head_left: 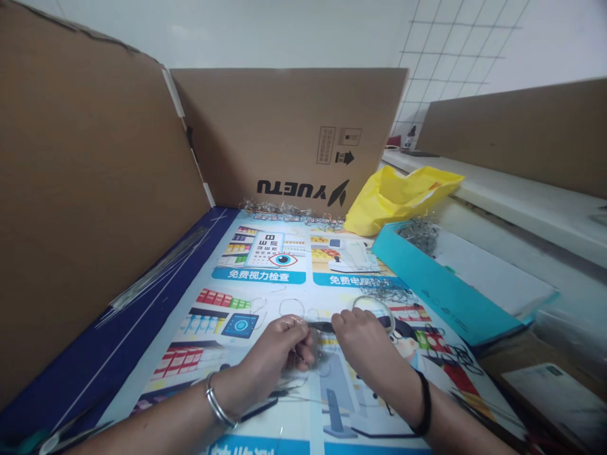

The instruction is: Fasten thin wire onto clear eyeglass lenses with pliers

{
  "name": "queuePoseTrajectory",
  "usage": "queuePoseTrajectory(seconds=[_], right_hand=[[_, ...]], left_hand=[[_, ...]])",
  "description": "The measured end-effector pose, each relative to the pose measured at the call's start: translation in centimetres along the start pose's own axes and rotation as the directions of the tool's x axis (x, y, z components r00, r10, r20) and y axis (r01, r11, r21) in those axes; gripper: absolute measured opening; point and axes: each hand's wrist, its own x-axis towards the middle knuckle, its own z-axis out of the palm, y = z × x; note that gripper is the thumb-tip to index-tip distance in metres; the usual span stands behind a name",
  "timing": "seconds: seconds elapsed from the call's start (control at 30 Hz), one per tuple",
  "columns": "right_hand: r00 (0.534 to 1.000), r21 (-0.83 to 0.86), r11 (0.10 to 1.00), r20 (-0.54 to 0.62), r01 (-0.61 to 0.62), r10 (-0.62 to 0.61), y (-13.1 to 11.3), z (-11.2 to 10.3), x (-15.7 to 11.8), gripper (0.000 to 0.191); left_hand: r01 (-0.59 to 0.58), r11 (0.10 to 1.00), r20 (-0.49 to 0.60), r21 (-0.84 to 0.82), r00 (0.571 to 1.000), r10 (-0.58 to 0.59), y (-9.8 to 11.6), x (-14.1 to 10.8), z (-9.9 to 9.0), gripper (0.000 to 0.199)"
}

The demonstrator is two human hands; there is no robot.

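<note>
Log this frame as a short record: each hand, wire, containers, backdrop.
left hand: fingers closed on thin wire
right hand: grips a dark tool, its tip at the left hand's fingers
wire scraps: tangled on the printed sheet, beyond the right hand
long wires: bundle on the sheet's left
yellow bag: far right, behind the teal box
teal box: holds a wire tangle
backdrop: upright cardboard, YUETU print upside down

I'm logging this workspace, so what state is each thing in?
Right hand: closed around dark tool
Left hand: closed at the tool's tip
Tool jaws: too blurred to tell
Teal box: open, tangled wire inside
Yellow bag: crumpled
Back cardboard panel: upright, lettering upside down
</note>
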Motion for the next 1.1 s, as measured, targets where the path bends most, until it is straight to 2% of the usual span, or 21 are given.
queuePoseTrajectory(seconds=[0.2,0.4,0.73,0.97,1.1], right_hand=[[0.992,0.087,0.996,0.126,-0.01,-0.001,0.4,-0.6,0.0,0.018],[0.981,0.131,0.991,0.193,-0.013,-0.012,0.8,-1.7,0.1,0.019],[0.988,0.124,0.992,0.157,-0.007,-0.012,0.7,-2.2,-0.2,0.021],[0.983,0.149,0.989,0.185,-0.024,-0.004,0.6,-2.3,-0.3,0.018],[0.985,0.188,0.98,0.171,-0.064,0.032,0.5,-2.6,-0.2,0.013]], left_hand=[[0.031,0.997,0.046,0.076,0.998,-0.035,0.6,0.0,-0.4,0.021],[0.04,0.985,-0.033,0.165,0.999,-0.035,0.7,0.3,-0.5,0.017],[0.046,0.952,-0.08,0.304,0.997,-0.022,0.3,0.7,-0.7,0.018],[0.049,0.97,-0.042,0.239,0.998,-0.041,0.5,0.4,-0.7,0.02],[-0.021,0.979,-0.019,0.204,0.999,0.026,0.8,0.1,-0.7,0.021]])
